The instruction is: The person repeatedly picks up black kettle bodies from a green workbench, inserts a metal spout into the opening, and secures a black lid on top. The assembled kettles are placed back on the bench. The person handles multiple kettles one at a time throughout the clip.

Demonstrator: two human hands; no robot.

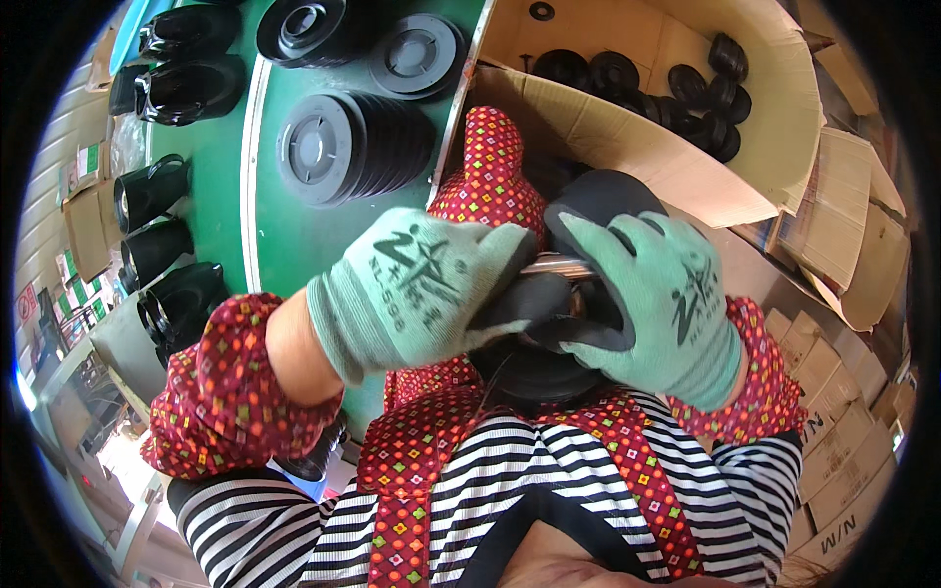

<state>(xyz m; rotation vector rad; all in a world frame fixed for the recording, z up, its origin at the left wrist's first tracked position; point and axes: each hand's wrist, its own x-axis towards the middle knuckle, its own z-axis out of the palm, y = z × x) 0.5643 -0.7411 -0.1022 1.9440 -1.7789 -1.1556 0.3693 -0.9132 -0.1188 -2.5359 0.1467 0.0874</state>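
My left hand [431, 284], in a pale green glove with dark palm coating, is closed on a dark piece with a shiny metal band [559, 265]. From the other side my right hand [652, 299], gloved alike, grips the same piece. Most of it is hidden by my fingers, so its kind does not show. Right below my hands, over my lap, lies a round black part [539, 374]. Another smooth black rounded part [613, 191] shows just beyond my right fingers.
A stack of black discs [319, 147], a flat black disc [417, 54] and black rings [302, 27] stand on the green table [221, 211]. Black jugs [191, 90] line its left side. An open cardboard box [627, 127] with black round parts is ahead right; cartons [848, 431] are stacked at right.
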